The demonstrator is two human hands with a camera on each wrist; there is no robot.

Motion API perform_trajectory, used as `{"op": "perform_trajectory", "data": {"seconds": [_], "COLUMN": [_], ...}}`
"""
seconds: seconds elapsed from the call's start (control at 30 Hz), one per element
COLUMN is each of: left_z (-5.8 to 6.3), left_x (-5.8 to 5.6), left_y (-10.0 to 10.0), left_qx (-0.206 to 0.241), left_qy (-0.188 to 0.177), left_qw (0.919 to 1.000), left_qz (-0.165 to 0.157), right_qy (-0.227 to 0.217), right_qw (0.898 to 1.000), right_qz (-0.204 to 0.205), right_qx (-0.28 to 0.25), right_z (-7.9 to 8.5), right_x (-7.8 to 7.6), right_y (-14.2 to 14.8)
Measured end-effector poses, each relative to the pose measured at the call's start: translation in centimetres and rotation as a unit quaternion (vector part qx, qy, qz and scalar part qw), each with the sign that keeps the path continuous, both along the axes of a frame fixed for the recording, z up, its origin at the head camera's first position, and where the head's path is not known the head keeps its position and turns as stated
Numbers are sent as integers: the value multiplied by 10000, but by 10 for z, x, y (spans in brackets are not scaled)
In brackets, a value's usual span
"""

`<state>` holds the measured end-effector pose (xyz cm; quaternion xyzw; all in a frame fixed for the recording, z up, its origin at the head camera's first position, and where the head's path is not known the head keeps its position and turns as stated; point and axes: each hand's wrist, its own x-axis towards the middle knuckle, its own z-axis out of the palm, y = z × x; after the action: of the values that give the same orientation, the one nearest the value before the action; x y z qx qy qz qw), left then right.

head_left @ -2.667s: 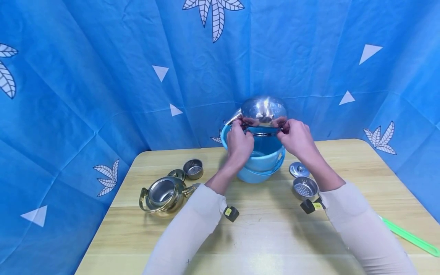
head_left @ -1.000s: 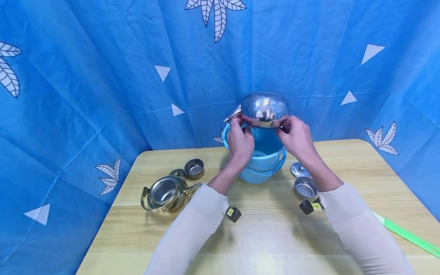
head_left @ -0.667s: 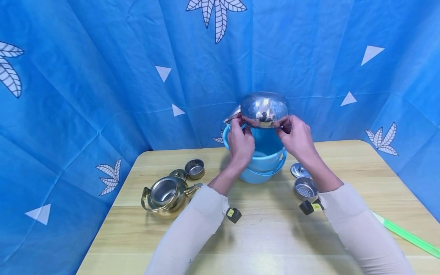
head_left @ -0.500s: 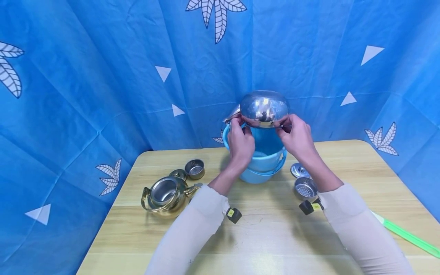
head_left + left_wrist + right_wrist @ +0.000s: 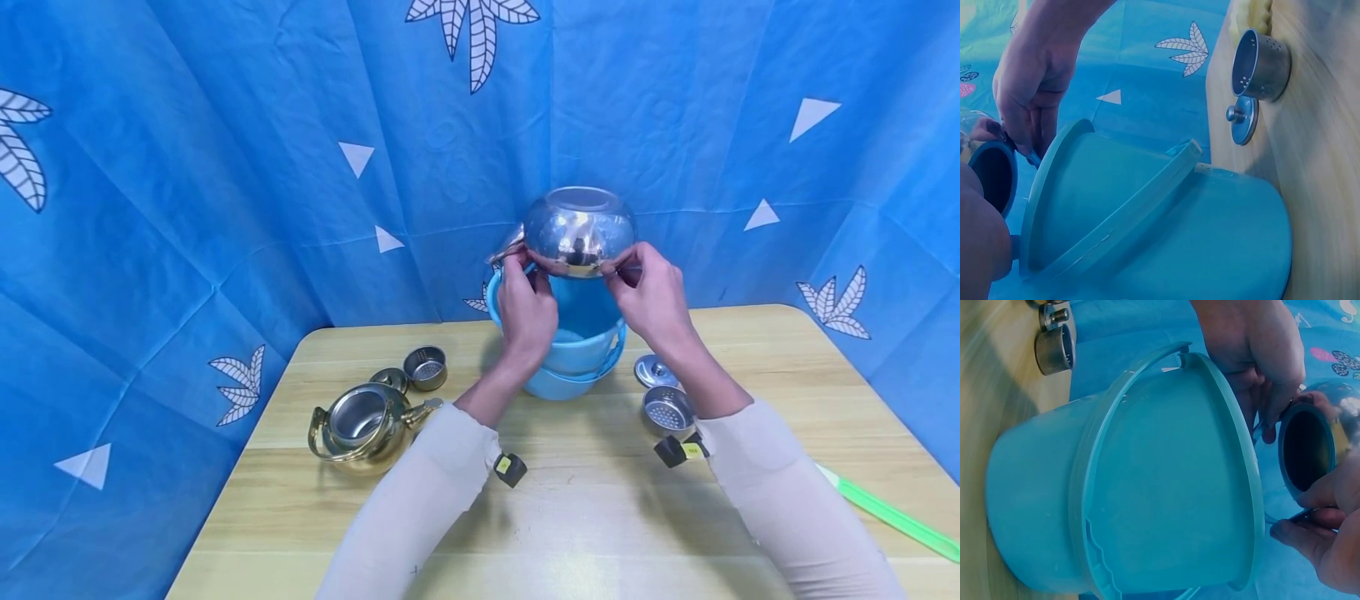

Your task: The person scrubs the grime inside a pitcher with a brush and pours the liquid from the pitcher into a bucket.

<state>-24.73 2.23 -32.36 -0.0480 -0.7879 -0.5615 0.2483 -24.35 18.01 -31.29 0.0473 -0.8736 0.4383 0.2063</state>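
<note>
A shiny silver teapot (image 5: 579, 229) is upside down above the blue bucket (image 5: 577, 354), its base up and its spout (image 5: 508, 244) to the left. My left hand (image 5: 527, 308) grips it near the spout. On the other side, my right hand (image 5: 652, 292) pinches its edge between thumb and fingers. In the right wrist view the teapot's dark round mouth (image 5: 1305, 449) faces the bucket's opening; part of a thin metal handle shows by the fingers. The bucket stands upright on the table, with its handle hanging down in front. What is inside the bucket is hidden.
A gold teapot (image 5: 367, 429) without its lid stands at left, beside a lid (image 5: 388, 380) and a strainer (image 5: 424, 368). Right of the bucket lie a silver lid (image 5: 655, 371) and a strainer (image 5: 667, 410). A green-handled tool (image 5: 896, 512) lies at the right edge.
The silver teapot has risen slightly and tipped further over, so its flat base now shows. My right hand has moved up a little with it; the left hand has barely moved.
</note>
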Motion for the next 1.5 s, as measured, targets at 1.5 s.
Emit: {"op": "perform_trajectory", "data": {"seconds": [1.5], "left_z": [-2], "left_x": [0], "left_y": [0], "left_qx": [266], "left_qy": [434], "left_qw": [9987], "left_qz": [85], "right_qy": [1214], "right_qw": [9919], "right_qz": [-90], "right_qx": [374], "right_z": [-7], "right_x": [2], "right_y": [-3]}}
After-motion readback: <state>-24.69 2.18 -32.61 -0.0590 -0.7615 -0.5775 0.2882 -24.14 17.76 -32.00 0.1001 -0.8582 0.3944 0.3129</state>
